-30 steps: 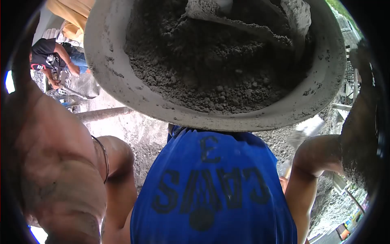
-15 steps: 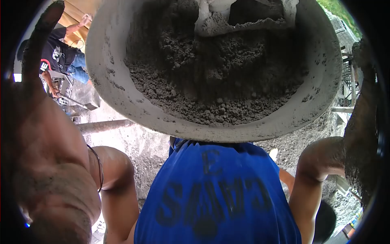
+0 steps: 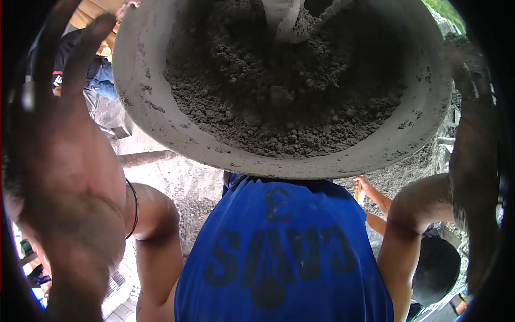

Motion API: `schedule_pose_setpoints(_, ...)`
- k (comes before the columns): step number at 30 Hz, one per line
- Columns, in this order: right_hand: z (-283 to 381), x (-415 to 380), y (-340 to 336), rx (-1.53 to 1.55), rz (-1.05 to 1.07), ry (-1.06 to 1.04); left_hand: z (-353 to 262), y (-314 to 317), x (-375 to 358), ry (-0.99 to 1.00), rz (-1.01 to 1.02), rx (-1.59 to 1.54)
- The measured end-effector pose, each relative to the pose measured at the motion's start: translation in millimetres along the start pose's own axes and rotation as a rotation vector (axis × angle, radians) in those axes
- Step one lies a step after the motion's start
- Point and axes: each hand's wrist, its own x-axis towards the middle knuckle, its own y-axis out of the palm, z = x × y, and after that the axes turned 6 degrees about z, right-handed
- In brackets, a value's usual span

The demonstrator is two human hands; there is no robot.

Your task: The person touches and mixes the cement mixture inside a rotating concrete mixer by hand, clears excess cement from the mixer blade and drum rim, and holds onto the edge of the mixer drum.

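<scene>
My left hand is raised close to the camera at the left. It is blurred, with its fingers stretched upward and apart, and I see nothing in it. A thin dark bracelet rings that wrist. My right hand is raised at the right edge, dark and partly in shadow; its fingers look stretched out, with nothing seen in them. Between and beyond the hands is a large round mixing drum with grey, crumbly mix inside. A mix-coated paddle reaches into it from the top.
My blue jersey fills the lower middle. A person in jeans stands at the left, partly behind my fingers. At the right, another person's hand grips a light handle, near a dark rounded head covering. A pipe lies beside the drum.
The paddle has turned inside the drum. My left hand has shifted, bringing more of its fingers into view. More of the person at the right now shows.
</scene>
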Motion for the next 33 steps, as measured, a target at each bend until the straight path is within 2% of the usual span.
schedule_pose_setpoints(3, -4, -2, 2, 0.018, -0.025, 0.022, 21, -10, -44, -0.223, -0.141, 0.045)
schedule_pose_setpoints(4, -11, -5, 5, 0.037, -0.055, 0.059, 30, -8, -69, -0.399, -0.24, 0.29)
schedule_pose_setpoints(5, -23, -14, 11, 0.061, -0.092, 0.121, 37, -2, -90, -0.447, -0.279, 0.322)
schedule_pose_setpoints(6, -43, -31, 18, 0.083, -0.149, 0.236, 31, 9, -108, -0.861, -0.312, 0.706)
schedule_pose_setpoints(7, -68, -53, 24, -0.016, -0.182, 0.34, 40, 7, -135, -0.971, -0.11, 0.77)
schedule_pose_setpoints(8, -67, -61, 33, -0.161, -0.142, 0.679, 52, 12, -161, -0.83, 0.039, 0.853)
schedule_pose_setpoints(9, -66, -69, 42, -0.3, -0.025, 1.014, 53, 30, -165, -0.906, 0.075, 0.973)
schedule_pose_setpoints(10, -79, -92, 55, -0.233, -0.069, 0.836, 53, 32, -183, -0.908, 0.084, 0.962)
schedule_pose_setpoints(11, -91, -114, 68, -0.165, -0.106, 0.655, 54, 30, -206, -1.017, 0.128, 0.963)
schedule_pose_setpoints(12, -90, -120, 71, -0.169, -0.101, 0.663, 54, 31, -218, -1.127, 0.172, 0.965)
schedule_pose_setpoints(13, -86, -123, 77, -0.298, -0.1, 0.615, 55, 32, -225, -1.198, 0.083, 0.905)
schedule_pose_setpoints(14, -84, -125, 82, -0.425, -0.099, 0.562, 57, 34, -222, -1.204, 0.087, 0.905)
schedule_pose_setpoints(16, -88, -122, 89, -0.328, -0.164, 0.612, 64, 41, -210, -1.336, -0.218, 0.665)
schedule_pose_setpoints(20, -99, -120, 93, -0.337, -0.305, 0.632, 81, 43, -187, -1.299, -0.156, 0.731)
schedule_pose_setpoints(22, -100, -127, 94, -0.327, -0.389, 0.641, 92, 42, -161, -1.375, 0.485, 0.734)
schedule_pose_setpoints(24, -96, -125, 92, -0.381, -0.354, 0.662, 132, 50, -139, -1.211, 0.88, 0.613)
schedule_pose_setpoints(26, -93, -118, 93, -0.383, -0.333, 0.662, 203, 85, -148, -1.106, 1.01, 0.418)
schedule_pose_setpoints(28, -95, -116, 91, -0.405, -0.321, 0.71, 279, 131, -197, -1.182, 1.15, 0.148)
schedule_pose_setpoints(31, -96, -114, 85, -0.418, -0.304, 0.705, 369, 205, -287, -1.239, 1.176, 0.215)
schedule_pose_setpoints(33, -93, -114, 85, -0.409, -0.267, 0.75, 391, 243, -317, -1.514, 0.884, 0.613)
